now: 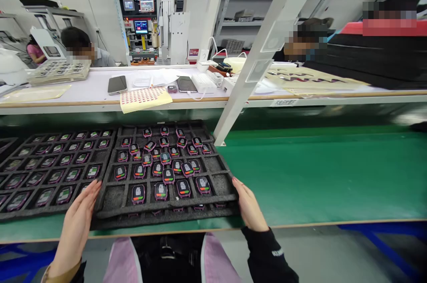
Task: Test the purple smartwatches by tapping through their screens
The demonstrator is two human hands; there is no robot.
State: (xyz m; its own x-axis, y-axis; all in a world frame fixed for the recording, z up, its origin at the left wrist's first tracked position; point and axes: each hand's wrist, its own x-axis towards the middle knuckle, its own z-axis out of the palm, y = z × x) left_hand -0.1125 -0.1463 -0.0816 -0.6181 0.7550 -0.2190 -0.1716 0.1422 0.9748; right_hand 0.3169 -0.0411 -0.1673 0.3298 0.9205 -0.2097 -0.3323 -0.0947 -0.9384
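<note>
- Left hand (78, 216): fingers straight and held together, laid flat along the left edge of the black foam grid tray (220, 180). They are not curled round anything.
- Right hand (248, 205), in a black sleeve: fingers stretched along the tray's right edge and touching it. The thumb is hidden, so I cannot tell whether it pinches the rim.
- The tray sits between the two hands at the near edge of the green conveyor surface (316, 171), straight in front of the person.
- It rests on a second black foam tray (167, 220), whose front lip juts out beneath it. That makes 2 in the stack.
- Small purple-rimmed devices with dark screens (160, 191) fill the top tray. I count about 28. The front row has 4 set in separate cells, while the ones mid-tray are heaped and overlapping, so the count is loose.
- A third black tray (6, 217) lies just to the left, touching the stack. Its devices sit one to a cell in tidy rows, and the far ones are too small to count.
- On the white bench (93, 91) behind: 2 dark phones lying flat (116, 84) and 1 yellow sheet of red dots (145, 98).
- 1 slanted white post (263, 51) comes down to the belt beside the tray's far right corner.
- 3 other people are beyond the bench.
</note>
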